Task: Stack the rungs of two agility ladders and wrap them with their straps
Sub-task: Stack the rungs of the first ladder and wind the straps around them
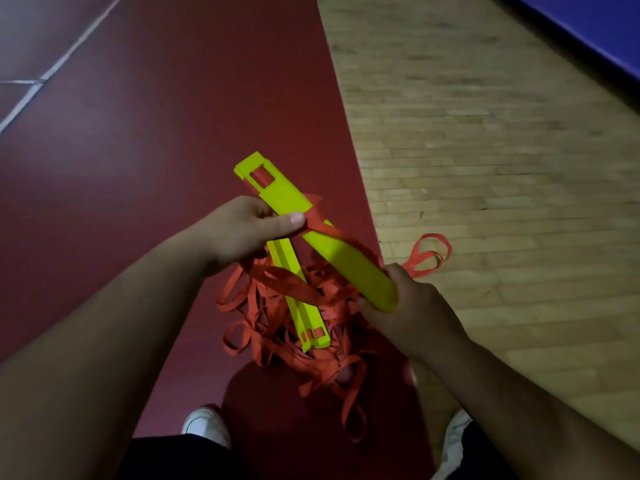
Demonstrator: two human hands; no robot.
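Top rungs (332, 247) at frame centre, long axis upper left to lower right. The left hand (242, 230) grips their upper part with the thumb across the face, and the right hand (408, 303) has its fingers curled round the lower-right end. Lower rungs (304, 317) hang beneath, axis near vertical in frame, top end just under the left hand, tangled in loose straps (311, 358). Judged next: line the two sets up parallel, with open room over red floor (138, 168) at left and wood floor (485, 168) at right.

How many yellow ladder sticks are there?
3 that I can tell apart: the top rung held by the left hand and right hand, and a lower left rung and lower right rung hanging side by side among the orange straps. More may hide under it.
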